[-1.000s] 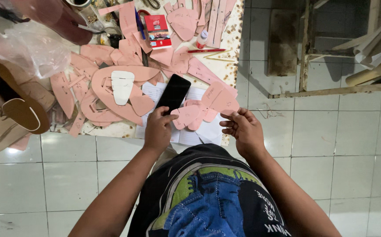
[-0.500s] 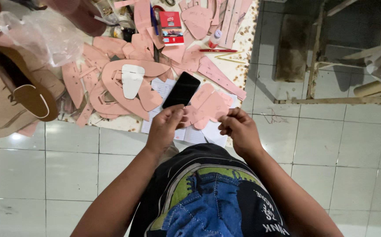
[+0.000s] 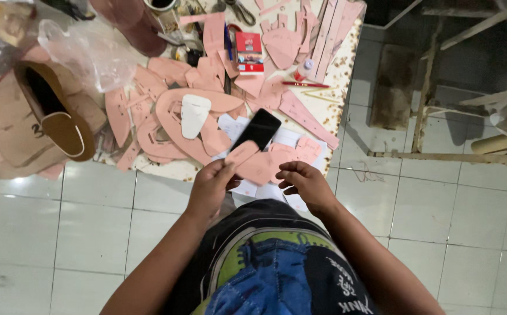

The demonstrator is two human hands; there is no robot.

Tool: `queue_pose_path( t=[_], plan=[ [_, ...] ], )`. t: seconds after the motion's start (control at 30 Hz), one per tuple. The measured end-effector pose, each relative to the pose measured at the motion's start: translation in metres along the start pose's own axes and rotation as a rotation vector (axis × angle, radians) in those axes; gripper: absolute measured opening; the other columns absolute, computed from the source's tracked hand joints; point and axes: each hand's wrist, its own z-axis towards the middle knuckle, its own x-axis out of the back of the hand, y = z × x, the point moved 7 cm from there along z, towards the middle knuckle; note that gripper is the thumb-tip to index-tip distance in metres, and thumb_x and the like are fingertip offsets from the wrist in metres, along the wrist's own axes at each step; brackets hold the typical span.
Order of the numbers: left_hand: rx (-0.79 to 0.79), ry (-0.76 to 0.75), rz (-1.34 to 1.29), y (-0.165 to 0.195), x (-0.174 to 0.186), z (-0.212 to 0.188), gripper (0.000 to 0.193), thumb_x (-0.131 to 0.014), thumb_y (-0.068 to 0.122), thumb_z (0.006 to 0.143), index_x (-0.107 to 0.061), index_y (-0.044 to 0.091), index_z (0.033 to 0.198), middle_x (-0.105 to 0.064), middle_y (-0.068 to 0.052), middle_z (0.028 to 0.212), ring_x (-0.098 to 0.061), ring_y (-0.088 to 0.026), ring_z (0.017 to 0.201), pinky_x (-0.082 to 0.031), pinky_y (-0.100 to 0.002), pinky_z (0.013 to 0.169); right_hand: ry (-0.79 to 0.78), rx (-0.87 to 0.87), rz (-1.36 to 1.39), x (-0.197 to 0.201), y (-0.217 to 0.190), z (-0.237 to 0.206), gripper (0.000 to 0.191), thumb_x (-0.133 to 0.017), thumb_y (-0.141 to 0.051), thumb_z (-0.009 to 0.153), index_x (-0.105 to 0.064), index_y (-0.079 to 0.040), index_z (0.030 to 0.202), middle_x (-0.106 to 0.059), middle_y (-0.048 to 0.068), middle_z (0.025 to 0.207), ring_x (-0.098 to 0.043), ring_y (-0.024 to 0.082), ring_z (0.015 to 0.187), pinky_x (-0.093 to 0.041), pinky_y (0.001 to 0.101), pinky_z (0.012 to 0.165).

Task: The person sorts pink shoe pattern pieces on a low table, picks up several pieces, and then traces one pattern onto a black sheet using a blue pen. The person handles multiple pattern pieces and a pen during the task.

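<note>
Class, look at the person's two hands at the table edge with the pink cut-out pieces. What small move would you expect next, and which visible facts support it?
Probably the left hand lifts its small pink piece clear of the pile. It already pinches that piece at the table edge, while the right hand rests on the larger pink pieces beside the black phone, seemingly holding them down.

Matt pink card, smooth and stiff, is seen in the small cut piece (image 3: pixel 240 154) held by the left hand (image 3: pixel 211 186). A glossy black glass face is shown by the phone (image 3: pixel 257 129). The floor tiles (image 3: pixel 61 233) are glazed and shiny; crinkled clear plastic is seen in the bag (image 3: pixel 93 52).
</note>
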Motion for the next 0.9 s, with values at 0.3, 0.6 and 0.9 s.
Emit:
queue_pose_path(
  t=[0.3, 0.6, 0.9],
  plan=[
    [-0.004, 0.046, -0.074, 0.025, 0.064, -0.008, 0.025, -0.063, 0.016, 0.099, -0.069, -0.003, 0.115, -0.074, -0.009, 0.104, -0.069, -0.015, 0.09, -0.057, -0.033, 0.086, 0.225, 0.161, -0.059, 0.016, -0.02, 0.06, 0.027, -0.061, -0.013, 0.096, -0.066, 0.003, 0.116, -0.074, 0.011, 0.102, -0.07, 0.019, 0.087, -0.058, 0.0329, 0.075],
    [-0.025, 0.171, -0.065, 0.038, 0.137, -0.016, 0.025, -0.06, 0.013, 0.1, -0.067, -0.004, 0.117, -0.073, -0.01, 0.109, -0.069, -0.015, 0.094, -0.057, -0.034, 0.089, 0.538, 0.527, -0.713, 0.023, -0.076, 0.154, 0.03, -0.069, -0.015, 0.09, -0.07, -0.005, 0.118, -0.071, 0.012, 0.11, -0.069, 0.027, 0.09, -0.055, 0.0389, 0.08],
    [0.037, 0.282, -0.029, 0.036, 0.171, -0.026, 0.024, -0.061, 0.012, 0.098, -0.068, -0.003, 0.116, -0.074, -0.011, 0.106, -0.069, -0.017, 0.092, -0.057, -0.035, 0.088, 0.645, 0.503, -0.899, 0.007, -0.099, 0.179, 0.073, -0.09, -0.032, 0.068, -0.063, -0.012, 0.133, -0.051, 0.019, 0.132, -0.057, 0.04, 0.117, -0.051, 0.0475, 0.095]
  ],
)
